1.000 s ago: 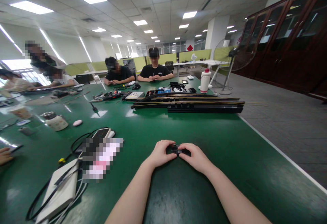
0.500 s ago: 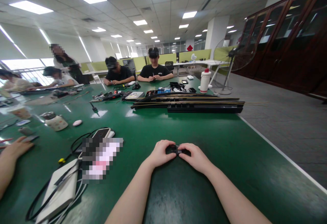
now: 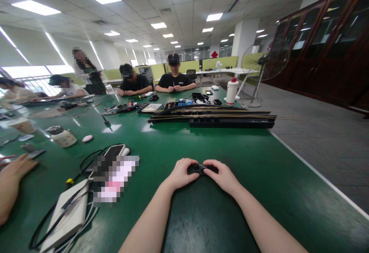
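Low over the green tabletop (image 3: pixel 230 149), a small black part (image 3: pixel 198 169) sits between my two hands. Its exact kind is too small to make out, and fingers cover its ends. My left hand (image 3: pixel 183 174) pinches it from the left, thumb below and fingers above. From the right, my right hand (image 3: pixel 220 176) grips the other end between thumb and bent fingers. The hands nearly meet at the part.
Long black rails (image 3: pixel 230 121) with thin brass-coloured rods lie across the table ahead. To my left are a white box (image 3: pixel 69 210), cables and a blurred-out phone-like object (image 3: pixel 115 180). Another person's hand (image 3: pixel 17 172) rests at far left. A white bottle (image 3: pixel 231 92) stands farther back.
My right hand's fingers have shifted slightly on the black part, while my left hand stays in place. At the back left, a standing person has moved to the right.
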`<state>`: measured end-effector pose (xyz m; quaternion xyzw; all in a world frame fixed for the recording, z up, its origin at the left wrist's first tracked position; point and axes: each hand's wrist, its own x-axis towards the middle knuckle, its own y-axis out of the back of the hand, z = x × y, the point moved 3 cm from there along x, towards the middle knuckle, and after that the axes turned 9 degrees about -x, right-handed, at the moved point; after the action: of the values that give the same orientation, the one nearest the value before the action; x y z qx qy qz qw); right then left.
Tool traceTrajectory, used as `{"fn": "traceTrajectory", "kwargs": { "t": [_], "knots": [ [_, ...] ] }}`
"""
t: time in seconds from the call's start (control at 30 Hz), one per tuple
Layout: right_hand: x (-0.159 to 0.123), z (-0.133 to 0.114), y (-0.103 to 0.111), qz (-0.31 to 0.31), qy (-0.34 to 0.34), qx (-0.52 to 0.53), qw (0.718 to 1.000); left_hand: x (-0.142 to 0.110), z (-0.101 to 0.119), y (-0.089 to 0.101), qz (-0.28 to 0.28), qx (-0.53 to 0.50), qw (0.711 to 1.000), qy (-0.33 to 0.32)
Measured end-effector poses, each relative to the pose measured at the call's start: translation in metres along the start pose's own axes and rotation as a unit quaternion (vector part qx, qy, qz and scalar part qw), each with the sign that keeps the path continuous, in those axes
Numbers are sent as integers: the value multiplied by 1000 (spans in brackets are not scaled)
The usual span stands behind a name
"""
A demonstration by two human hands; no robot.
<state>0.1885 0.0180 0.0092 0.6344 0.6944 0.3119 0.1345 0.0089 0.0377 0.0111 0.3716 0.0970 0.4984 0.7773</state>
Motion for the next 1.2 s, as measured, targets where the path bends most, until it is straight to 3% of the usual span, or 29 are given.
{"fn": "traceTrajectory", "kwargs": {
  "t": [0.43,0.87,1.2],
  "knots": [
    [6,8,1,46,-72,171,982,0,-2,1,6,1,1000,3],
    [6,13,5,152,-149,331,919,-2,-8,0,0,7,1000,-3],
    [4,10,7,174,-183,429,867,-2,-8,1,4,3,1000,-6]
  ]
}}
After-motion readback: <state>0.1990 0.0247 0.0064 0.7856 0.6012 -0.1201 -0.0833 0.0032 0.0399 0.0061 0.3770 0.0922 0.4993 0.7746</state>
